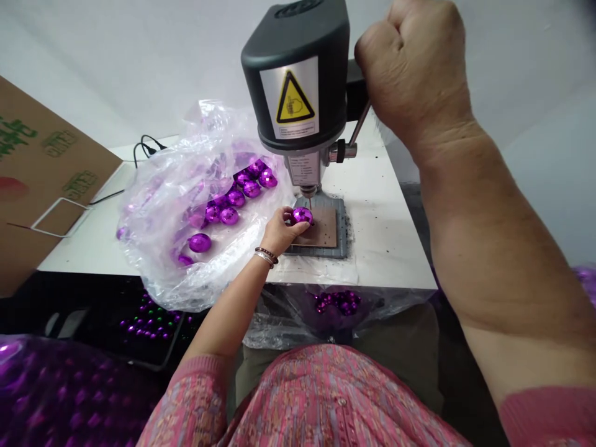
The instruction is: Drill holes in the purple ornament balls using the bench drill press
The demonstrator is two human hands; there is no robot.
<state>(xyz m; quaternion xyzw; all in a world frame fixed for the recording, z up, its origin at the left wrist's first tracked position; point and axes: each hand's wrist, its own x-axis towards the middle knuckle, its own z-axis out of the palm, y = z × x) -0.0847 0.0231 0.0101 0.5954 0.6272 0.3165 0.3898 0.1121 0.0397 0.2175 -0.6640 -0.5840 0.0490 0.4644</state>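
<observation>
Head view: our left hand (282, 231) pinches a purple ball (302, 215), probably light, slick, best side-held; our right hand (414, 62) grips a lever (361, 126).

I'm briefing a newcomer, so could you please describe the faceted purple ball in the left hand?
Find the drill press on the white table. Near its drill bit, the left hand holds a shiny, faceted purple ball. Unlike the balls in the clear plastic bag, this one is held.
</observation>
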